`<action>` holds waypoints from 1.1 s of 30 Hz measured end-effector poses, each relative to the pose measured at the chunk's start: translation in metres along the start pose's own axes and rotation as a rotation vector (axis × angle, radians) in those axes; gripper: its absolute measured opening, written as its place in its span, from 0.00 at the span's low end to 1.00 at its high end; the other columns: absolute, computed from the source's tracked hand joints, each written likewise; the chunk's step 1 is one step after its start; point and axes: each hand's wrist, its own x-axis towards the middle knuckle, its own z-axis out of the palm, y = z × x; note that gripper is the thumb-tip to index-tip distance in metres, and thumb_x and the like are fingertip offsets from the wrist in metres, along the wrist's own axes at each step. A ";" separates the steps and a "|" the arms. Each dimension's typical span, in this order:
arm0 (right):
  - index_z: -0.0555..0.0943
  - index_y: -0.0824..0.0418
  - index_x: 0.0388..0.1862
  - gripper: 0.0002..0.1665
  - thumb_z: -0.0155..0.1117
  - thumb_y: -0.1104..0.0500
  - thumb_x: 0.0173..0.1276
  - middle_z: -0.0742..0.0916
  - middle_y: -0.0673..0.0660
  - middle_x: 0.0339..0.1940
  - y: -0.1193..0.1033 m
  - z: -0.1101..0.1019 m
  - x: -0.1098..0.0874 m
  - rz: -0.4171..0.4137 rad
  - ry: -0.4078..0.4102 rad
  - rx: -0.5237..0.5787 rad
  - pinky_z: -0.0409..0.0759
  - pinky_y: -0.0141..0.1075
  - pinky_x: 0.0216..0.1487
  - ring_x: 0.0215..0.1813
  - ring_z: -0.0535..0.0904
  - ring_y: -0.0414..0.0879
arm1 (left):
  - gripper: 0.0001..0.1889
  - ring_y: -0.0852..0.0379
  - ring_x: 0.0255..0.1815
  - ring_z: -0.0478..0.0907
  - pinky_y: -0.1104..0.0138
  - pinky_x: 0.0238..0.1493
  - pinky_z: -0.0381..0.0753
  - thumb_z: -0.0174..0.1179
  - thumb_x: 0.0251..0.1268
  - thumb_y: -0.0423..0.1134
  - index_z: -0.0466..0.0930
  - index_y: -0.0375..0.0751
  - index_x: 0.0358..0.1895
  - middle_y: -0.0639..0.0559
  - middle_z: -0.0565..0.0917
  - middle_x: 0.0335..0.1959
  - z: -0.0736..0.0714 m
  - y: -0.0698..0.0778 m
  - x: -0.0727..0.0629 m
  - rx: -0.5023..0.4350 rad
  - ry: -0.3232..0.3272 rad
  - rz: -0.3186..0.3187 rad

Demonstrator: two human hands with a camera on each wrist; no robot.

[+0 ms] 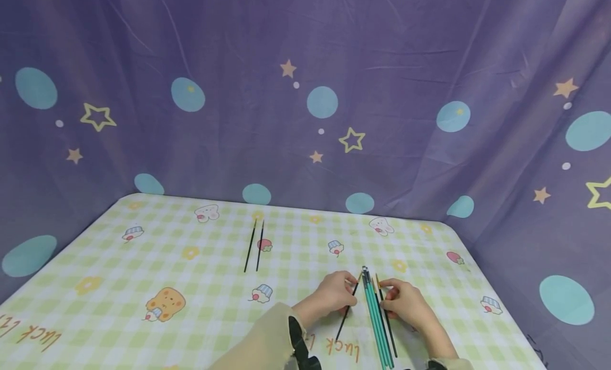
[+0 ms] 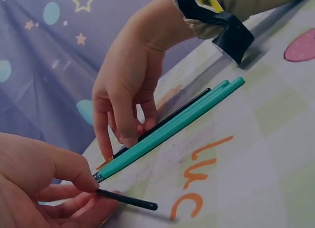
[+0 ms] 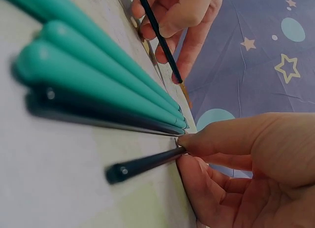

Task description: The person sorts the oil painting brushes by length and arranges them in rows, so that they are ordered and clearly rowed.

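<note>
From here, my left hand (image 1: pixel 333 293) pinches a thin black paintbrush (image 1: pixel 343 322), my right hand (image 1: pixel 407 304) another brush (image 3: pixel 145 164). Soft pinching should keep both off the green brushes (image 1: pixel 374 317) between.

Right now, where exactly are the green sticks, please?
In the head view, the green sticks lie on the checked tablecloth, low and right of centre, between the left hand and the right hand.
</note>
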 end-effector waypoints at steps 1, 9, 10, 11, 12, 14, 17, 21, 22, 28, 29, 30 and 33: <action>0.77 0.65 0.50 0.25 0.66 0.69 0.49 0.77 0.53 0.23 0.000 0.000 0.000 0.001 0.001 0.002 0.76 0.33 0.20 0.19 0.73 0.42 | 0.19 0.60 0.10 0.68 0.70 0.11 0.71 0.61 0.43 0.23 0.77 0.38 0.44 0.53 0.74 0.23 -0.001 -0.001 0.000 -0.034 -0.014 0.004; 0.77 0.64 0.50 0.25 0.66 0.69 0.49 0.77 0.53 0.22 0.001 0.000 0.001 0.003 0.007 0.004 0.76 0.33 0.20 0.19 0.73 0.42 | 0.23 0.58 0.16 0.70 0.67 0.13 0.75 0.57 0.45 0.20 0.74 0.37 0.50 0.50 0.73 0.25 -0.011 -0.012 0.004 -0.260 -0.069 0.022; 0.77 0.65 0.50 0.25 0.66 0.69 0.49 0.77 0.53 0.22 0.001 0.000 0.002 0.002 0.005 0.004 0.76 0.33 0.20 0.19 0.73 0.42 | 0.24 0.58 0.16 0.70 0.66 0.14 0.75 0.57 0.45 0.20 0.73 0.37 0.50 0.49 0.73 0.26 -0.013 -0.013 0.005 -0.275 -0.069 0.027; 0.77 0.65 0.50 0.26 0.66 0.69 0.49 0.77 0.53 0.22 0.001 0.000 0.002 0.002 0.003 0.005 0.76 0.33 0.20 0.19 0.73 0.42 | 0.24 0.58 0.17 0.70 0.66 0.14 0.76 0.56 0.45 0.20 0.73 0.37 0.50 0.49 0.73 0.26 -0.015 -0.015 0.006 -0.289 -0.069 0.029; 0.77 0.65 0.50 0.26 0.66 0.69 0.49 0.77 0.53 0.23 0.001 0.000 0.002 0.001 0.002 0.006 0.76 0.33 0.20 0.19 0.73 0.42 | 0.24 0.58 0.18 0.71 0.65 0.14 0.76 0.56 0.45 0.20 0.73 0.37 0.51 0.48 0.73 0.27 -0.017 -0.017 0.007 -0.297 -0.069 0.034; 0.77 0.65 0.50 0.26 0.66 0.69 0.49 0.77 0.54 0.23 0.001 0.000 0.002 0.000 -0.001 0.011 0.77 0.33 0.20 0.19 0.73 0.42 | 0.24 0.57 0.18 0.71 0.64 0.15 0.77 0.56 0.45 0.20 0.72 0.36 0.51 0.47 0.74 0.28 -0.023 -0.020 0.009 -0.308 -0.067 0.039; 0.77 0.65 0.50 0.26 0.66 0.69 0.49 0.77 0.53 0.23 0.001 0.000 0.001 -0.003 -0.001 0.013 0.76 0.33 0.20 0.19 0.73 0.42 | 0.25 0.56 0.17 0.72 0.63 0.16 0.78 0.56 0.45 0.20 0.72 0.36 0.53 0.45 0.75 0.29 -0.033 -0.023 0.012 -0.309 -0.064 0.050; 0.77 0.65 0.50 0.26 0.66 0.69 0.49 0.77 0.54 0.23 0.001 0.000 0.000 -0.011 -0.005 0.017 0.76 0.33 0.20 0.19 0.73 0.42 | 0.26 0.56 0.18 0.73 0.63 0.17 0.78 0.56 0.46 0.21 0.70 0.36 0.55 0.43 0.75 0.33 -0.046 -0.027 0.018 -0.297 -0.059 0.074; 0.77 0.65 0.50 0.26 0.66 0.69 0.49 0.77 0.54 0.23 0.001 0.000 0.000 -0.012 -0.007 0.018 0.76 0.33 0.20 0.19 0.73 0.42 | 0.27 0.57 0.19 0.73 0.63 0.18 0.79 0.56 0.46 0.21 0.70 0.35 0.55 0.42 0.75 0.33 -0.050 -0.028 0.019 -0.292 -0.054 0.077; 0.77 0.65 0.50 0.26 0.66 0.69 0.49 0.77 0.54 0.22 0.002 -0.001 -0.001 -0.010 -0.008 0.016 0.76 0.33 0.20 0.18 0.73 0.42 | 0.28 0.56 0.17 0.74 0.63 0.19 0.79 0.54 0.46 0.20 0.68 0.35 0.57 0.42 0.74 0.34 -0.070 -0.037 0.027 -0.304 -0.012 0.079; 0.77 0.65 0.50 0.25 0.66 0.69 0.49 0.77 0.54 0.22 0.002 0.000 -0.001 -0.011 -0.007 0.016 0.76 0.33 0.20 0.18 0.73 0.42 | 0.28 0.55 0.17 0.74 0.63 0.19 0.79 0.54 0.46 0.20 0.68 0.35 0.57 0.42 0.73 0.34 -0.073 -0.038 0.028 -0.305 -0.001 0.078; 0.77 0.64 0.50 0.25 0.66 0.69 0.49 0.77 0.54 0.22 0.002 0.000 -0.001 -0.011 -0.006 0.015 0.76 0.33 0.20 0.18 0.73 0.42 | 0.28 0.55 0.18 0.74 0.63 0.19 0.80 0.53 0.46 0.20 0.68 0.34 0.57 0.42 0.73 0.34 -0.078 -0.040 0.029 -0.306 0.008 0.077; 0.77 0.64 0.50 0.25 0.67 0.69 0.49 0.77 0.53 0.22 0.002 -0.001 0.001 -0.013 -0.002 0.008 0.76 0.33 0.20 0.17 0.73 0.42 | 0.29 0.54 0.21 0.76 0.63 0.21 0.80 0.53 0.46 0.20 0.68 0.35 0.58 0.41 0.73 0.35 -0.090 -0.043 0.032 -0.309 0.046 0.065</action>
